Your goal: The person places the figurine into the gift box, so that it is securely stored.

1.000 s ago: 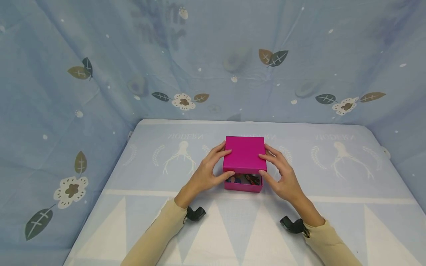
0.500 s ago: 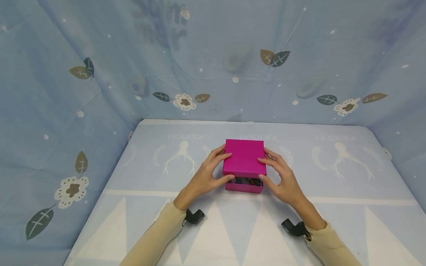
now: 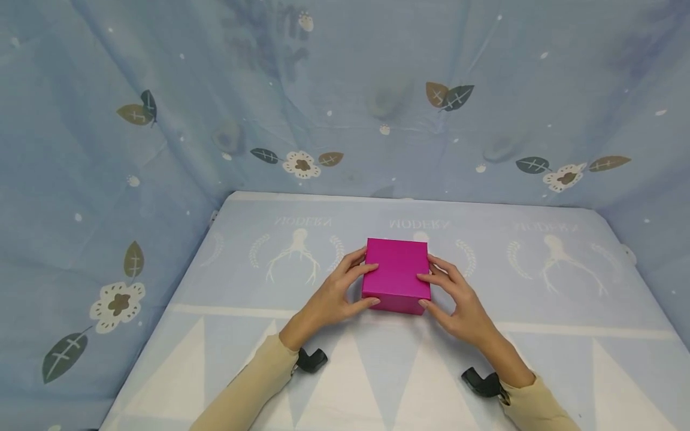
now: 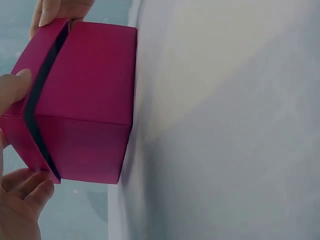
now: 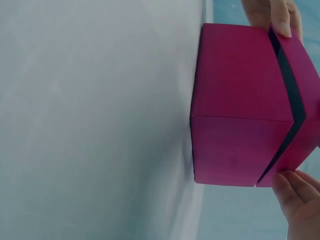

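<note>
A square magenta lid (image 3: 397, 267) sits just over a matching magenta box (image 3: 397, 304) that stands on the table. Both wrist views show a narrow dark gap between the lid and the box (image 4: 90, 75), wider at one corner than elsewhere. My left hand (image 3: 336, 296) grips the lid's left side, thumb at its front corner and fingers along the side and top. On the opposite side, my right hand (image 3: 460, 302) holds the lid in the same way, thumb at the front right corner. What lies inside the box is hidden now.
A pale blue and white patterned cloth (image 3: 259, 371) covers the table. Blue floral fabric (image 3: 345, 90) hangs behind and at the sides. Each wrist carries a small black camera (image 3: 312, 361).
Both hands have lowered the lid toward the box and brought it nearer to me. The small items visible inside the box a second ago are now covered.
</note>
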The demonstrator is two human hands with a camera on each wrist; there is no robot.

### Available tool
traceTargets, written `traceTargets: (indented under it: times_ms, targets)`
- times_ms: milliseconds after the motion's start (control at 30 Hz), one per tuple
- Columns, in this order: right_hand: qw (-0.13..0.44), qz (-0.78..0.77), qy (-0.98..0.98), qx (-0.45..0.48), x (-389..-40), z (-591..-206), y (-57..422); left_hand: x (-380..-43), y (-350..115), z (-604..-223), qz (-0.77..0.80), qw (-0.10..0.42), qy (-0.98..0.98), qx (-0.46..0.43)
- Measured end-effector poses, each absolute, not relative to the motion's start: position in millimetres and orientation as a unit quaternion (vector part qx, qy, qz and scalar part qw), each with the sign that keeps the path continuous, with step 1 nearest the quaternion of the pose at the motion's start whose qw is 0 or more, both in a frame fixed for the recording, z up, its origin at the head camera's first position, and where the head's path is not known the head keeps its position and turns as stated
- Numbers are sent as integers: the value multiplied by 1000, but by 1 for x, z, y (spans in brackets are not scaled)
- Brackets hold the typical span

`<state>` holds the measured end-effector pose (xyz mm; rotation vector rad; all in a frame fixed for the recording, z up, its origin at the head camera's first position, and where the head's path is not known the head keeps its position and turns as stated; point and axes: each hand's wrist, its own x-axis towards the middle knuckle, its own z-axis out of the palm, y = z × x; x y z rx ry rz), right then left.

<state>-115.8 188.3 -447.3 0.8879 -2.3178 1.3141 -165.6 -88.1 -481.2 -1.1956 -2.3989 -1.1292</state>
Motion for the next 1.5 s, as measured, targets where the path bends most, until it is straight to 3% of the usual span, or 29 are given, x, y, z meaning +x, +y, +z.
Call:
traceTargets:
  times_ms: [1000, 1500]
  targets:
    - [154, 439, -831, 305, -114, -441, 189, -166, -85, -481, -387, 110, -823, -402]
    - [132, 430, -845, 288, -130, -477, 208, -165, -82, -480, -387, 102, -826, -397]
